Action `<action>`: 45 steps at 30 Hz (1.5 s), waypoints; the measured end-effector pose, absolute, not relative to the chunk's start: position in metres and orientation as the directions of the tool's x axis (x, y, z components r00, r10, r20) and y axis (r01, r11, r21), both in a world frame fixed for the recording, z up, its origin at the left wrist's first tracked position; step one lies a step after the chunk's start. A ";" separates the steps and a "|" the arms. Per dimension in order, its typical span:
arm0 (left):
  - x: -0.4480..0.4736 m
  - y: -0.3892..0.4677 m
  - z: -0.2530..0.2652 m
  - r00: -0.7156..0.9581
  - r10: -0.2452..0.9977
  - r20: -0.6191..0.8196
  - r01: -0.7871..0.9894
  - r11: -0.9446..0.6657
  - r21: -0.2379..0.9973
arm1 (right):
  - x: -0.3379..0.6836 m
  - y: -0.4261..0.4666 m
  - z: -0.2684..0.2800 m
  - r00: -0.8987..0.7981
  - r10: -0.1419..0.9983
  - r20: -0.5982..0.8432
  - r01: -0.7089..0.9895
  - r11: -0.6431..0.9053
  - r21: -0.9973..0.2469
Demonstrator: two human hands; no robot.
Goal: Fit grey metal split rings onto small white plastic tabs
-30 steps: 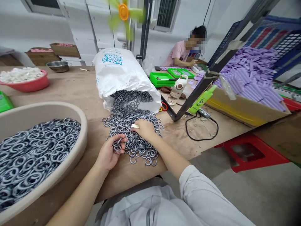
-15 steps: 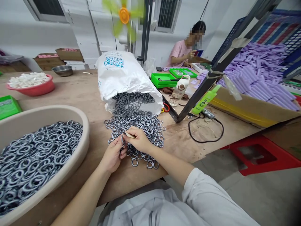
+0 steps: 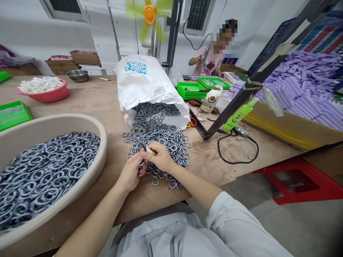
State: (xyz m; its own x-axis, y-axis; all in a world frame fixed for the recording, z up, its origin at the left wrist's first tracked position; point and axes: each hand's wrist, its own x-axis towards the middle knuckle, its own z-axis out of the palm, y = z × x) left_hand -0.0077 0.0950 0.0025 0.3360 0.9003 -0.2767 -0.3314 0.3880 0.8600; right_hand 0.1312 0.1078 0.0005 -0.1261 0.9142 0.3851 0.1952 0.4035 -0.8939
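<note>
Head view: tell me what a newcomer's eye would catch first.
Probably the gray rings spilled from the white sack at centre, with the left hand and right hand together over their near left side. Then the beige tub of rings at lower left, and the purple pieces piled at right.

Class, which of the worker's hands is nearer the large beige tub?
Left. The left hand is to the right of the beige tub, apart from it; the right hand is farther right, over the loose rings.
</note>
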 end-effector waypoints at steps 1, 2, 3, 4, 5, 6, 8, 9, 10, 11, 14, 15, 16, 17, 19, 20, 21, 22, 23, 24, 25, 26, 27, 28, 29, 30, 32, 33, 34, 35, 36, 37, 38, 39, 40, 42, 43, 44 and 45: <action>-0.008 0.095 0.002 0.325 0.904 -0.278 -0.336 0.385 0.860 | 0.130 0.107 0.001 -0.113 0.918 0.381 0.211 0.397 -0.893; -0.007 0.096 0.001 0.312 0.907 -0.281 -0.342 0.384 0.858 | 0.129 0.107 0.001 -0.103 0.918 0.383 0.232 0.396 -0.888; -0.007 0.096 0.001 0.297 0.911 -0.285 -0.348 0.382 0.856 | 0.129 0.106 0.002 -0.097 0.915 0.392 0.255 0.404 -0.879; -0.007 0.096 0.000 0.283 0.914 -0.290 -0.354 0.380 0.854 | 0.128 0.106 0.002 -0.095 0.908 0.407 0.273 0.417 -0.867; -0.007 0.096 0.000 0.274 0.916 -0.293 -0.357 0.379 0.854 | 0.128 0.105 0.002 -0.096 0.901 0.423 0.282 0.432 -0.856; -0.006 0.096 0.000 0.272 0.917 -0.292 -0.357 0.378 0.854 | 0.128 0.105 0.002 -0.102 0.895 0.434 0.284 0.445 -0.850; -0.006 0.095 0.001 0.281 0.918 -0.280 -0.350 0.370 0.861 | 0.129 0.105 0.002 -0.110 0.892 0.438 0.275 0.451 -0.849; -0.006 0.095 0.002 0.289 0.918 -0.271 -0.349 0.365 0.863 | 0.130 0.105 0.001 -0.110 0.895 0.433 0.270 0.446 -0.853; -0.006 0.094 0.003 0.299 0.917 -0.264 -0.350 0.362 0.864 | 0.131 0.105 0.001 -0.112 0.897 0.427 0.267 0.441 -0.857; -0.006 0.094 0.004 0.306 0.916 -0.259 -0.354 0.362 0.862 | 0.131 0.105 0.001 -0.114 0.899 0.423 0.264 0.438 -0.860; -0.006 0.093 0.005 0.325 0.909 -0.262 -0.364 0.376 0.852 | 0.133 0.105 -0.001 -0.115 0.900 0.421 0.247 0.436 -0.865; -0.006 0.093 0.005 0.330 0.906 -0.265 -0.363 0.381 0.850 | 0.133 0.105 -0.001 -0.113 0.900 0.420 0.241 0.435 -0.867; -0.006 0.093 0.005 0.335 0.903 -0.268 -0.360 0.386 0.850 | 0.133 0.105 -0.002 -0.112 0.902 0.417 0.235 0.432 -0.871; -0.006 0.093 0.004 0.338 0.901 -0.271 -0.356 0.389 0.850 | 0.133 0.105 -0.003 -0.113 0.904 0.413 0.227 0.428 -0.875; -0.005 0.093 0.004 0.339 0.900 -0.274 -0.350 0.391 0.851 | 0.133 0.105 -0.004 -0.118 0.908 0.401 0.207 0.418 -0.885; -0.005 0.092 0.003 0.337 0.900 -0.276 -0.347 0.391 0.852 | 0.133 0.105 -0.005 -0.119 0.913 0.391 0.198 0.408 -0.891; -0.004 0.092 0.003 0.336 0.899 -0.280 -0.345 0.394 0.852 | 0.133 0.105 -0.005 -0.120 0.918 0.378 0.191 0.395 -0.899; -0.004 0.092 0.002 0.336 0.897 -0.285 -0.342 0.399 0.851 | 0.133 0.105 -0.005 -0.119 0.924 0.363 0.186 0.380 -0.906; -0.004 0.092 0.002 0.338 0.895 -0.291 -0.340 0.404 0.849 | 0.133 0.106 -0.006 -0.118 0.931 0.346 0.181 0.363 -0.914; -0.004 0.093 0.002 0.340 0.893 -0.296 -0.340 0.410 0.847 | 0.133 0.108 -0.006 -0.123 0.937 0.327 0.173 0.345 -0.923; -0.004 0.094 0.002 0.338 0.892 -0.299 -0.344 0.413 0.843 | 0.134 0.111 -0.006 -0.140 0.941 0.306 0.162 0.327 -0.931; -0.005 0.095 0.002 0.330 0.895 -0.301 -0.352 0.412 0.840 | 0.135 0.115 -0.006 -0.169 0.944 0.284 0.153 0.310 -0.938; -0.007 0.097 0.002 0.313 0.901 -0.300 -0.366 0.406 0.837 | 0.136 0.119 -0.005 -0.205 0.944 0.259 0.152 0.292 -0.944; -0.008 0.098 0.003 0.291 0.909 -0.299 -0.382 0.396 0.835 | 0.138 0.124 -0.005 -0.234 0.944 0.235 0.158 0.275 -0.948; -0.010 0.100 0.004 0.265 0.918 -0.297 -0.399 0.384 0.833 | 0.141 0.129 -0.004 -0.249 0.944 0.216 0.165 0.261 -0.951; -0.012 0.101 0.005 0.241 0.925 -0.292 -0.413 0.371 0.832 | 0.144 0.133 -0.003 -0.246 0.947 0.205 0.170 0.250 -0.953; -0.014 0.102 0.008 0.216 0.936 -0.278 -0.430 0.347 0.833 | 0.150 0.136 0.000 -0.219 0.954 0.205 0.171 0.244 -0.955; -0.015 0.101 0.009 0.215 0.938 -0.273 -0.430 0.342 0.836 | 0.152 0.134 0.002 -0.216 0.953 0.214 0.165 0.251 -0.954; -0.015 0.101 0.010 0.219 0.937 -0.273 -0.422 0.343 0.839 | 0.155 0.132 0.004 -0.228 0.948 0.222 0.158 0.261 -0.952; -0.014 0.099 0.011 0.225 0.934 -0.276 -0.409 0.348 0.844 | 0.156 0.128 0.006 -0.252 0.941 0.225 0.155 0.269 -0.951; -0.013 0.098 0.011 0.233 0.930 -0.284 -0.390 0.357 0.849 | 0.157 0.125 0.007 -0.274 0.934 0.228 0.151 0.276 -0.949; -0.013 0.097 0.011 0.238 0.926 -0.294 -0.368 0.366 0.855 | 0.157 0.121 0.008 -0.291 0.928 0.233 0.145 0.283 -0.948; -0.012 0.095 0.010 0.243 0.922 -0.303 -0.345 0.374 0.861 | 0.157 0.119 0.009 -0.308 0.921 0.237 0.139 0.290 -0.947; -0.011 0.094 0.010 0.248 0.918 -0.310 -0.322 0.380 0.867 | 0.156 0.117 0.009 -0.326 0.914 0.242 0.132 0.298 -0.945; -0.011 0.093 0.009 0.254 0.914 -0.316 -0.301 0.385 0.873 | 0.155 0.117 0.009 -0.343 0.904 0.253 0.128 0.312 -0.941; -0.011 0.093 0.006 0.267 0.906 -0.327 -0.267 0.396 0.879 | 0.154 0.117 0.007 -0.372 0.884 0.282 0.132 0.351 -0.927; -0.011 0.092 0.006 0.274 0.902 -0.333 -0.255 0.402 0.879 | 0.153 0.118 0.005 -0.380 0.878 0.291 0.144 0.367 -0.919; -0.012 0.092 0.005 0.279 0.898 -0.340 -0.246 0.408 0.879 | 0.153 0.118 0.004 -0.378 0.875 0.301 0.161 0.382 -0.910; -0.012 0.092 0.004 0.279 0.896 -0.346 -0.238 0.414 0.879 | 0.152 0.119 0.003 -0.370 0.875 0.313 0.183 0.398 -0.899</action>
State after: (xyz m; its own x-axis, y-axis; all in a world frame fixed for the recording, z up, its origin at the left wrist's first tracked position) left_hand -0.0119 0.0924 0.0044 0.2791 0.8958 -0.3460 -0.2382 0.4137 0.8787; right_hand 0.1522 0.1186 0.0029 -0.3695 0.8751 0.3126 0.1828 0.3983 -0.8989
